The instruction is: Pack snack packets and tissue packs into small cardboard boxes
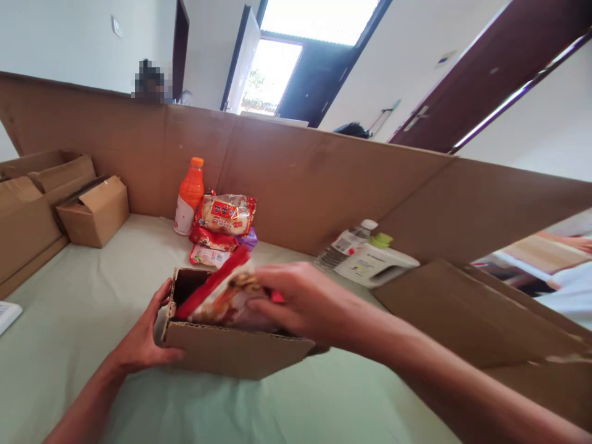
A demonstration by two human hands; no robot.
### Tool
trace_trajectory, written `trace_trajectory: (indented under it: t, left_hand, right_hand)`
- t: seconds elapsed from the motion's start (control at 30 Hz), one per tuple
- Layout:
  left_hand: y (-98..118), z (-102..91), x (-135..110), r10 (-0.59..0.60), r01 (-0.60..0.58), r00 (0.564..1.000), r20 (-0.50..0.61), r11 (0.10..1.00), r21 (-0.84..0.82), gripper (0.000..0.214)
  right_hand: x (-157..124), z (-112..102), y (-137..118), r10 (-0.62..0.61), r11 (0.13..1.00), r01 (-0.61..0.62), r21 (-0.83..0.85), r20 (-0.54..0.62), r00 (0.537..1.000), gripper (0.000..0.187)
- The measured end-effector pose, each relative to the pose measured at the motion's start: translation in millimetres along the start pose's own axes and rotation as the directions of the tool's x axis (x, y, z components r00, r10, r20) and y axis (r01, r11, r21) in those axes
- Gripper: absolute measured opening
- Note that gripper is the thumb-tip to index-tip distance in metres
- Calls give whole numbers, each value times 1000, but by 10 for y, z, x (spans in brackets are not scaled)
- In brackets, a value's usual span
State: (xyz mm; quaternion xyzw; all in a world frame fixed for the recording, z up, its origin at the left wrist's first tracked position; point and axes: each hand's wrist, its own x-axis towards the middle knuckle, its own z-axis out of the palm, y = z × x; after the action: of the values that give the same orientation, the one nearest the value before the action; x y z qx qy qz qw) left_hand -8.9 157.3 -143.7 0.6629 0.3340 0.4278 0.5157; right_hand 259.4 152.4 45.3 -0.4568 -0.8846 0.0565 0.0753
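Note:
An open cardboard box (231,351) stands in front of me on the pale green cloth. My left hand (143,339) grips its left end, thumb on the near wall and fingers around the far corner. Over the box, my right hand (296,296) is closed on a red and white snack bag (226,296), which sits tilted and partly inside the opening. The bag's lower part is hidden by the box wall. Just beyond the box lies a small pile of red snack packets (226,216), with a purple packet (248,238) among them.
An orange drink bottle (189,197) stands left of the packets. A clear water bottle (345,246) and a white jug with a green cap (377,262) are at the right. Cardboard boxes (95,209) line the left, another (439,308) the right. A tall cardboard wall (287,166) closes off the back; a person is behind it.

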Motion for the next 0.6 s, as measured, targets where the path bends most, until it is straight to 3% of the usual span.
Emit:
trace_trajectory:
  t: [0.07, 0.13, 0.23, 0.3, 0.33, 0.4, 0.47, 0.53, 0.6]
  left_hand:
    - [-8, 0, -5, 11, -12, 1000, 14, 1000, 7, 126]
    - [-8, 3, -11, 26, -27, 999, 33, 999, 31, 121]
    - [8, 7, -13, 40, -43, 998, 40, 997, 71, 117]
    - [29, 7, -5, 48, -52, 998, 40, 994, 92, 115]
    - [42, 5, 0, 57, -60, 998, 39, 993, 104, 113]
    - [72, -1, 7, 82, -86, 996, 37, 987, 137, 109]
    - [112, -6, 0, 132, -134, 991, 23, 971, 200, 102]
    - [163, 8, -30, 211, -196, 977, -19, 935, 295, 95]
    - [223, 58, -78, 310, -252, 947, -88, 882, 399, 85]
  right_hand:
    - [182, 219, -9, 2, 995, 22, -96, 245, 970, 13]
    - [340, 431, -25, -5, 993, 52, -111, 385, 923, 14]
    - [477, 569, -44, -100, 995, 102, 25, 508, 855, 19]
    - [464, 487, -17, -164, 984, 103, 143, 527, 834, 25]
    - [418, 404, 16, -178, 977, 92, 194, 488, 854, 28]
    - [241, 205, 121, -143, 961, 58, 272, 305, 941, 28]
    - [-32, 39, 259, -4, 949, -16, 316, 63, 998, 28]
    - [-350, -27, 398, 178, 939, -139, 314, -99, 979, 33]
    - [-646, 27, 500, 295, 921, -238, 309, -151, 944, 37]
